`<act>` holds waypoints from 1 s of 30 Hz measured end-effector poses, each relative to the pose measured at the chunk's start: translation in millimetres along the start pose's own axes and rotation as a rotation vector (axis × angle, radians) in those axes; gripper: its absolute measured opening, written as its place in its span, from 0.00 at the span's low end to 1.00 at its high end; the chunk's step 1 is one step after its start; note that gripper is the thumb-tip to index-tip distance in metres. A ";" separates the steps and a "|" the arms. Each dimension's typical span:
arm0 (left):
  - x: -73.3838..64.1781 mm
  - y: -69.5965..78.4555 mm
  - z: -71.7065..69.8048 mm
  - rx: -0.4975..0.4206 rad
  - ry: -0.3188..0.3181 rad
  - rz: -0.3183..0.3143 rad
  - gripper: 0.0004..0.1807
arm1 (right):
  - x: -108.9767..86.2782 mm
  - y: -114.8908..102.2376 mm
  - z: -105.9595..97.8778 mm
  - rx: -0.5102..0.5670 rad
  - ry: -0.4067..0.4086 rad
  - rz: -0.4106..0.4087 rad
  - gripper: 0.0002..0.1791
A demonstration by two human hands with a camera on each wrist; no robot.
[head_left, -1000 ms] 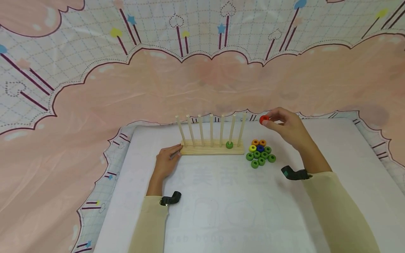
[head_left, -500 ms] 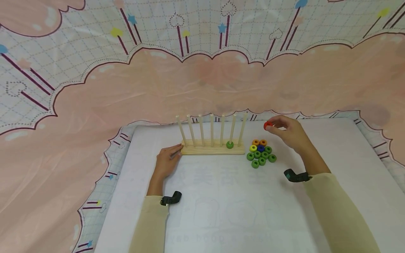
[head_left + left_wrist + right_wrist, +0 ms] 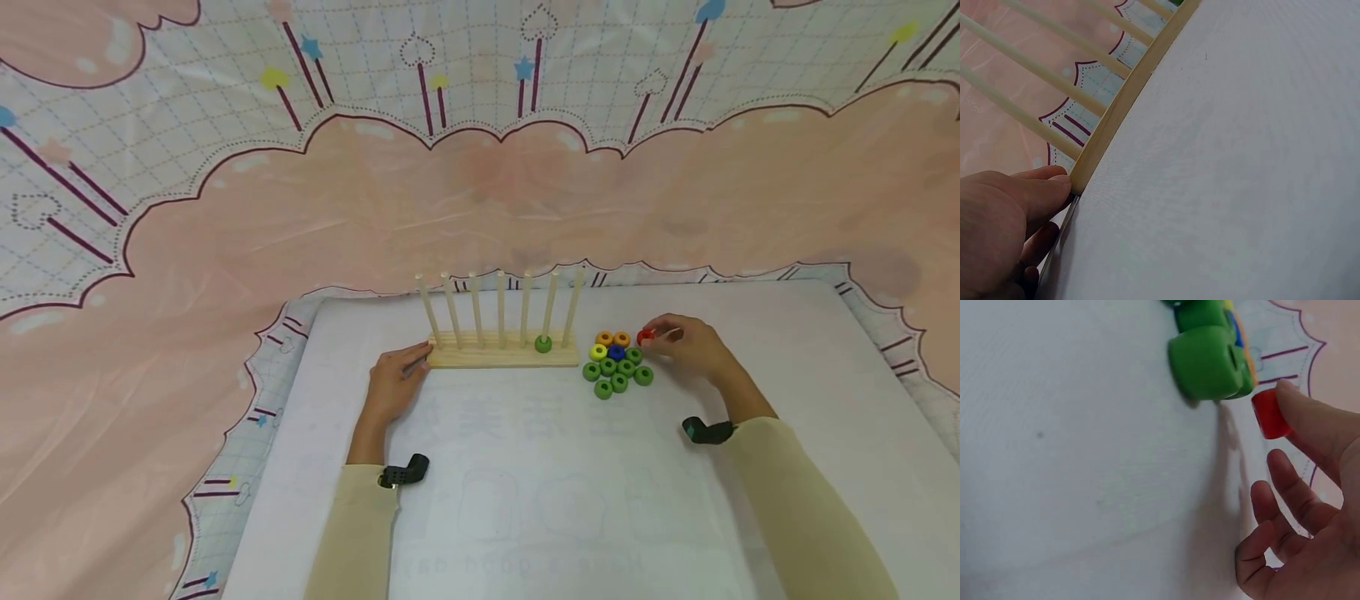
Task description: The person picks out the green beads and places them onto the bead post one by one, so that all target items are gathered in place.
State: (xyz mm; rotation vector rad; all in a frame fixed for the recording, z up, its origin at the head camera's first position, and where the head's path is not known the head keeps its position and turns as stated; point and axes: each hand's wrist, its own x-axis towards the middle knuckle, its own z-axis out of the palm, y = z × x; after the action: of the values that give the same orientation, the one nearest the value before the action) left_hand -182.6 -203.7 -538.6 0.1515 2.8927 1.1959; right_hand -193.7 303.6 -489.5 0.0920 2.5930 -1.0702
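Observation:
My right hand pinches a red bead between thumb and finger, at the back right of a group of loose beads. In the right wrist view, the red bead shows at the thumb tip, just apart from a green bead, while the other fingers curl loosely below. My left hand holds the left end of a wooden peg rack with thumb and fingers. The left wrist view shows the thumb against the end of its base. One green bead sits low on the second peg from the right.
Right of the rack lie several green beads, two orange beads, a yellow bead and a blue bead. They rest on a white tabletop. A patterned pink cloth hangs behind the table.
My right hand has lowered the red bead from above the table, down and slightly right, to the back right of the bead group. The left hand and rack have stayed still.

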 end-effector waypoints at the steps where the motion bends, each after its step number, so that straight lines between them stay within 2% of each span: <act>1: 0.1 0.2 -0.1 0.000 0.001 0.003 0.21 | 1.2 3.0 1.1 -0.016 -0.006 0.000 0.26; 10: -0.6 1.8 -2.4 -0.010 -0.003 0.014 0.21 | 1.9 7.3 5.2 -0.092 0.009 -0.075 0.23; 17: -1.0 2.4 -4.0 -0.018 -0.006 0.023 0.21 | 1.3 5.8 5.1 -0.141 -0.004 -0.176 0.17; 25: -1.2 2.0 -3.8 -0.020 -0.004 0.025 0.21 | 3.5 7.2 8.7 -0.190 -0.024 -0.231 0.21; 30: -1.5 2.4 -4.2 -0.024 -0.007 0.019 0.20 | 4.1 8.0 10.2 -0.197 -0.014 -0.233 0.23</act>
State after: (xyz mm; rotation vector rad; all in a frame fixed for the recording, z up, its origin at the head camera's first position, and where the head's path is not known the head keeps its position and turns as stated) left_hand -181.0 -205.1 -534.0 0.1838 2.8762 1.2296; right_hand -193.2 302.0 -503.0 -0.2694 2.7296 -0.8763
